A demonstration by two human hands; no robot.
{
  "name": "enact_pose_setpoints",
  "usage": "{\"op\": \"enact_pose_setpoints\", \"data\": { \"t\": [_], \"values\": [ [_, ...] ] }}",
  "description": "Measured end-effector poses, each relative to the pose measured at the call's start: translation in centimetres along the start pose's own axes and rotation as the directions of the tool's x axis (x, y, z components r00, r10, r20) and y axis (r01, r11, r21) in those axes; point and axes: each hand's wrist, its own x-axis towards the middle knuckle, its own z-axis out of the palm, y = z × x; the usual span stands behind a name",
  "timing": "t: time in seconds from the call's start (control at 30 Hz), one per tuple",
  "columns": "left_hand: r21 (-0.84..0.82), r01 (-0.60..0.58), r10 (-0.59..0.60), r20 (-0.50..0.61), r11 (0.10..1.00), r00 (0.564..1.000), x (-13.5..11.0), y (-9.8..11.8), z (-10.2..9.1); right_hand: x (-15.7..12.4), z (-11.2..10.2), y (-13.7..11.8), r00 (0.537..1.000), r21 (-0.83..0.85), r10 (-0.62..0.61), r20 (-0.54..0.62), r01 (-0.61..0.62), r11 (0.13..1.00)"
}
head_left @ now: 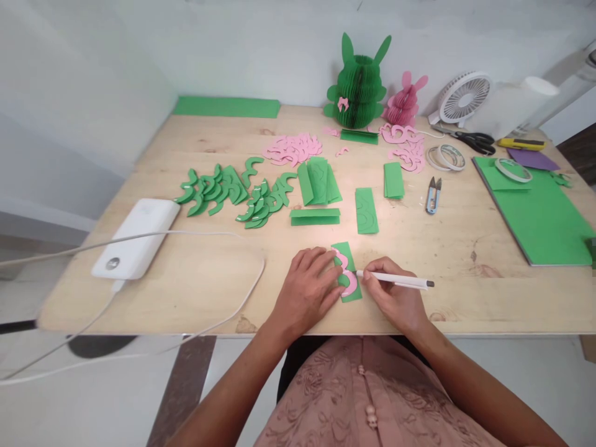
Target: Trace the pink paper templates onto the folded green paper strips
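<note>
My left hand (310,288) lies with its fingers stretched out, pressing a pink curved paper cutout (350,284) onto a small green paper piece (344,250). Between the fingers and thumb of my right hand (395,301) is a white pen (400,279), its tip at the right edge of the cutout. Just beyond lies a folded green paper piece (366,211) with curved outlines drawn on it. Farther left are a folded green strip (315,216) and several stacked green pieces (319,183), the top one also marked.
Green curved cutouts (265,205) and pink cutouts (293,149) lie in heaps. A white power bank (137,239) with cables sits left. Small snips (433,196), tape rolls (451,158), scissors (475,141) and green sheets (549,217) are right. Paper rabbits (358,90) and a fan (464,98) stand behind.
</note>
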Motion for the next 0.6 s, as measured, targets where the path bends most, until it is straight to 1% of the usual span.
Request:
{"op": "enact_pose_setpoints", "data": {
  "t": [0.3, 0.6],
  "values": [
    [-0.001, -0.003, 0.003, 0.004, 1.000, 1.000, 0.00, -0.03, -0.02, -0.41, -0.02, 0.05, 0.999, -0.004, -0.029, -0.035, 0.029, 1.000],
    [-0.009, 0.000, 0.000, 0.010, 1.000, 1.000, -0.04, -0.01, 0.01, -0.81, -0.15, 0.24, 0.998, -0.018, -0.046, -0.039, 0.045, 0.999]
  ]
}}
